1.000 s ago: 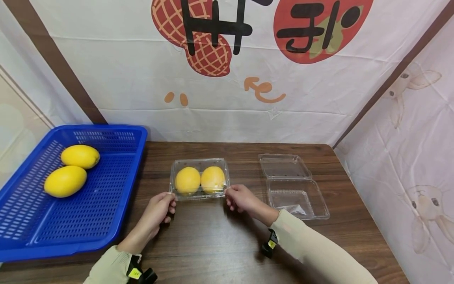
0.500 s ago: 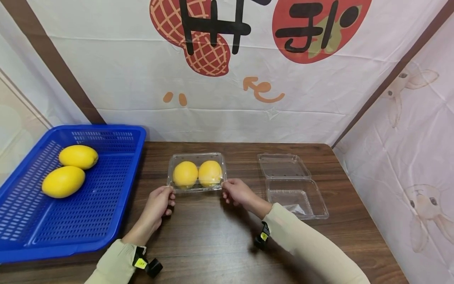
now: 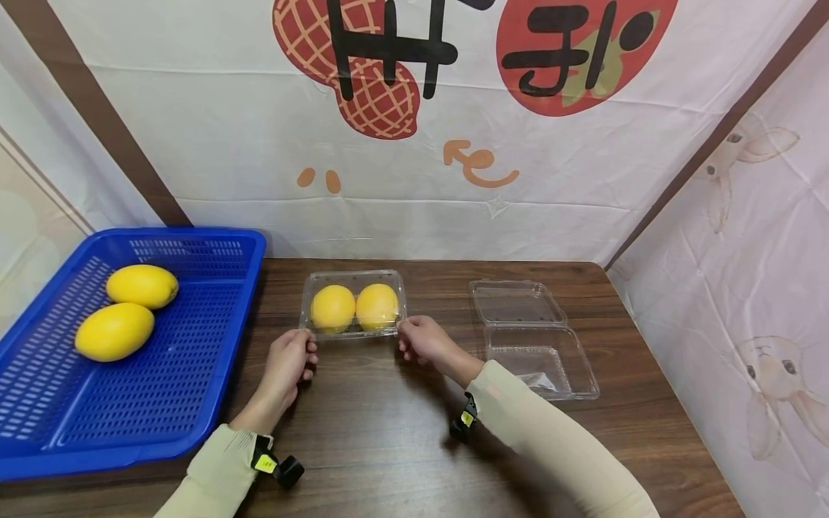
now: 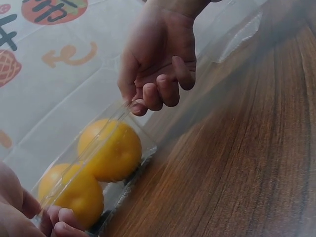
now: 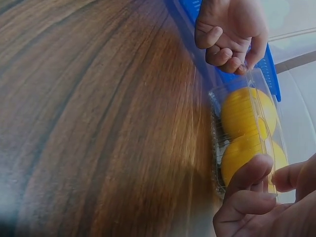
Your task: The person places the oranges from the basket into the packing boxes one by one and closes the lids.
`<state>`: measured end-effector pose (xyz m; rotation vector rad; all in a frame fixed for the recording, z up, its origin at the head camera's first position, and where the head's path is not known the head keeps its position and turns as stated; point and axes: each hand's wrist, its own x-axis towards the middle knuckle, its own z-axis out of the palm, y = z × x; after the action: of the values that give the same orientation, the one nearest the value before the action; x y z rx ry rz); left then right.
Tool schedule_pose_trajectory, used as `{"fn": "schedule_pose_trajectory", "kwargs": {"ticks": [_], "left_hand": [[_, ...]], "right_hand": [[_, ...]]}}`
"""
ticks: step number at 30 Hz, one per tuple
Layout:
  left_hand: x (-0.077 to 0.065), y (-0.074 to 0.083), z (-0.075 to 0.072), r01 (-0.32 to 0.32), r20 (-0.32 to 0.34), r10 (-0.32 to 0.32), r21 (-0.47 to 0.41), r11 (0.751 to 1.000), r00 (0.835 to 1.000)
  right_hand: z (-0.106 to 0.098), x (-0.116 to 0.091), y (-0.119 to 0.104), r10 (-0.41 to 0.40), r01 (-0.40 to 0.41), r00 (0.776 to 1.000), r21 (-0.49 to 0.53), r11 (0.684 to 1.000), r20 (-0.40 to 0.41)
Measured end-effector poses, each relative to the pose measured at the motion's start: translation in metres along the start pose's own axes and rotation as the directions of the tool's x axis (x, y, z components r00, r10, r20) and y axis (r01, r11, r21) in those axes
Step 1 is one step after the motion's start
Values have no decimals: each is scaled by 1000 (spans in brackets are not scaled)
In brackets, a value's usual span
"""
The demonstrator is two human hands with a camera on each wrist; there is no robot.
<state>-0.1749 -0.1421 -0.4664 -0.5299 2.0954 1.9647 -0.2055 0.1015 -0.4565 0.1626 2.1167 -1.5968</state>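
Observation:
A lidded clear plastic clamshell box is at the back middle of the table, with two yellow lemon-like fruits side by side inside. At its near left corner my left hand pinches the rim between thumb and curled fingers. My right hand pinches the near right corner the same way. Both wrist views show the thumbs and fingertips on the flange of the box, where lid and base meet. Whether the box touches the table or is slightly raised, I cannot tell.
To the left stands a blue perforated basket holding two more yellow fruits. An unfolded clear clamshell box lies at the right, a small clear packet in its base. A white printed cloth closes off the table's back edge.
Both hands have moved the box with its fruits away from me, towards the back cloth, and slightly left. Their pinch on the corners looks the same. Basket and unfolded box have stayed put.

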Motion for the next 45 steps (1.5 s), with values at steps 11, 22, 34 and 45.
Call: {"fn": "schedule_pose_trajectory", "kwargs": {"ticks": [11, 22, 34, 45], "left_hand": [[10, 2, 1, -20, -68, 17, -32, 999, 998], [23, 1, 6, -40, -169, 24, -93, 995, 985], [38, 5, 12, -104, -240, 77, -105, 989, 968], [54, 4, 17, -164, -325, 118, -118, 979, 938]], "right_hand": [[6, 10, -5, -24, 22, 999, -50, 999, -37], [13, 23, -12, -14, 11, 998, -59, 998, -63], [14, 28, -21, -7, -1, 996, -92, 996, -91], [19, 45, -25, 6, -12, 991, -43, 999, -133]]}}
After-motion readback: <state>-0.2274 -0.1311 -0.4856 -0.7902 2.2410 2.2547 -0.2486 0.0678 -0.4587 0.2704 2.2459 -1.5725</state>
